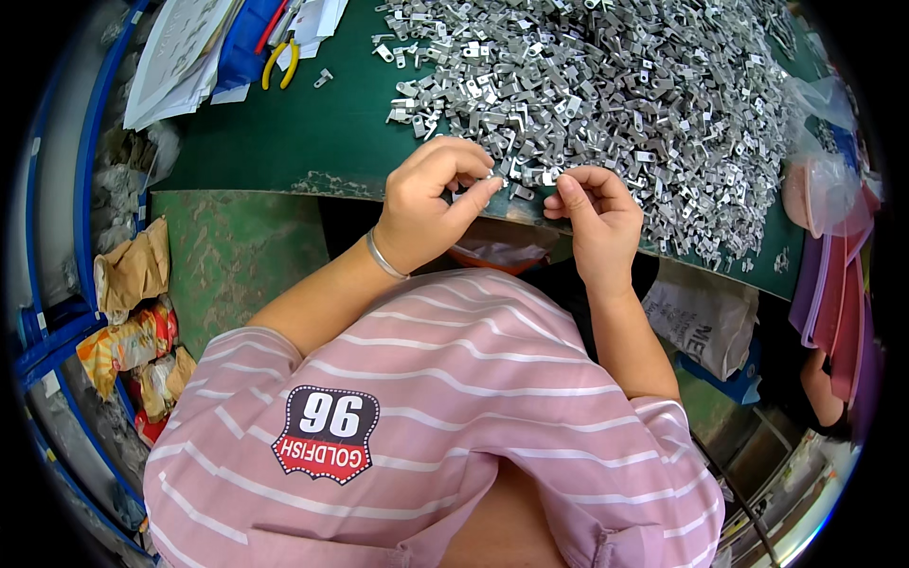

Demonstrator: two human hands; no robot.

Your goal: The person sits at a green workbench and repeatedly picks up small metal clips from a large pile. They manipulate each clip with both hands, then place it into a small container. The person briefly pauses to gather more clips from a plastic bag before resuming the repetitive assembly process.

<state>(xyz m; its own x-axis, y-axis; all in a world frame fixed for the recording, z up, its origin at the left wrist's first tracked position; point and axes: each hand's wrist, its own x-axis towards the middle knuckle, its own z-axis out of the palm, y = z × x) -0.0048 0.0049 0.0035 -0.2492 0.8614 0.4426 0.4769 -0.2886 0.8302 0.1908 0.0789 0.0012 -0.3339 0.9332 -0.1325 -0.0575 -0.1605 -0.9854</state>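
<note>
A small silvery clip [550, 177] shows at the fingertips of the right hand [611, 222], over the near edge of the worktop [284, 156]; its visible end points left, toward the other hand, but the rest is covered, so its long axis cannot be told. The right hand is narrow, thumb and forefinger nearly together, though whether they grip the clip or merely stand in front of it is unclear. The left hand [424, 204] is narrow too, thumb and forefinger tips close, with a bright spot there too small to make out. Just beyond both hands spreads a wide pile [615, 104] of similar clips, lying with their long axes in every direction. Well apart from it, a stray clip [324, 78] slants from lower left to upper right near yellow-handled pliers [289, 68], whose handles point toward the person. Papers [175, 62] with faint print lie at the far left. A shield-shaped badge [327, 434] on the striped pink shirt [473, 379] carries white digits on black above white capitals on red, upside down here. Under the worktop, a pale bag [701, 317] bears large dark letters, tilted.
</note>
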